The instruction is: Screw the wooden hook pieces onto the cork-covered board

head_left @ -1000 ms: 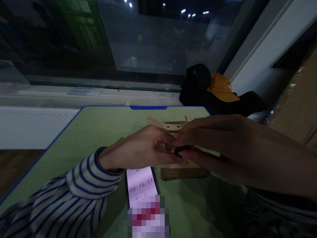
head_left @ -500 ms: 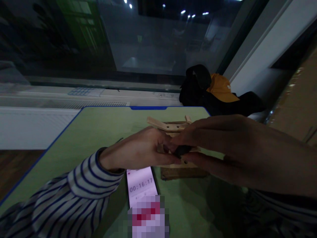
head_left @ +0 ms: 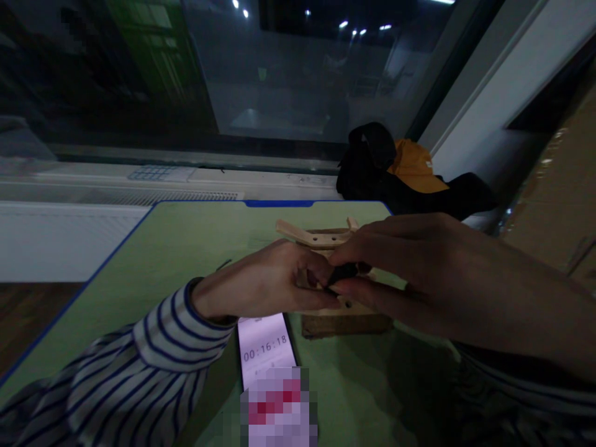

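Observation:
A small wooden structure of pale strips with round holes [head_left: 326,239] lies in front of me, its two upper ends angled upward. Beneath its near side shows a brown block [head_left: 344,326]. My left hand [head_left: 274,276] is closed over the structure's left part, thumb and forefinger nearly together; what they grip is hidden. From the right, my right hand [head_left: 419,267] pinches a small dark piece [head_left: 344,273] between thumb and fingers, right against the left fingertips. Dim light and the fingers hide the piece's exact kind.
A phone [head_left: 266,347] with a running timer lies on the green, blue-edged table [head_left: 186,248], its lower part pixelated. Behind the table are a dark bag [head_left: 372,155], an orange cap [head_left: 416,164] and a window. A cardboard box [head_left: 554,192] stands at right.
My right fingers have shifted slightly, and more of the dark piece shows between them. My left hand and the wooden structure stay almost still. The timer moved on one second.

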Demonstrator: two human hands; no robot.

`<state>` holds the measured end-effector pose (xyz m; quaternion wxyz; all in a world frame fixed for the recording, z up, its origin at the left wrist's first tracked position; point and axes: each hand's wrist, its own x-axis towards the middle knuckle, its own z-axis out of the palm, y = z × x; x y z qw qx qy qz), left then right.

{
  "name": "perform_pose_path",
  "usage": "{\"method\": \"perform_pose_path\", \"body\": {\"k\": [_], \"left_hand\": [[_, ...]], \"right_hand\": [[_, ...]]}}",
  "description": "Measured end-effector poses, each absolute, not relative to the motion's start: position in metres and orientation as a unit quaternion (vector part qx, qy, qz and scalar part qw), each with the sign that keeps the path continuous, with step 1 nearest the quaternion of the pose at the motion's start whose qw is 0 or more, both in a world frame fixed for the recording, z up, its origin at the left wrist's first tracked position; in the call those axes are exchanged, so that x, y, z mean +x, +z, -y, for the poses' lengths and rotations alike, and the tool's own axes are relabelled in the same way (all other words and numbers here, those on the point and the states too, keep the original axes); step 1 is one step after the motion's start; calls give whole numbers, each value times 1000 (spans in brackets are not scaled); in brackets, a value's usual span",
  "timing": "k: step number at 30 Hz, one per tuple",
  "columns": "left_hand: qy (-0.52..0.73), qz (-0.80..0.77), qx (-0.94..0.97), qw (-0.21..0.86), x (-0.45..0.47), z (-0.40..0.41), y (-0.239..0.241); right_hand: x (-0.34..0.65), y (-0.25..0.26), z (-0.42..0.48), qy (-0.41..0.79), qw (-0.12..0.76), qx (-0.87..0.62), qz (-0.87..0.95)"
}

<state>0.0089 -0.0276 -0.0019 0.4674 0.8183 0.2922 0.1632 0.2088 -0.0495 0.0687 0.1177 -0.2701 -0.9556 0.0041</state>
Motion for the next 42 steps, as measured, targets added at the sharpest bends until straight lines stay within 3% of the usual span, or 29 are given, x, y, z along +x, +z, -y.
{"method": "perform_pose_path", "body": {"k": [16, 25, 36, 42], "left_hand": [[153, -249, 860, 418, 8, 25, -4], [179, -247, 838, 452, 8, 24, -4], [148, -227, 882, 385, 7, 23, -4], [158, -240, 864, 414, 7, 24, -1]], "right_hand": [[210, 71, 55, 26, 101, -252, 962], [211, 70, 57, 12, 108, -234, 966], [209, 67, 55, 20, 93, -262, 960], [209, 66, 55, 8, 93, -263, 960]]}}
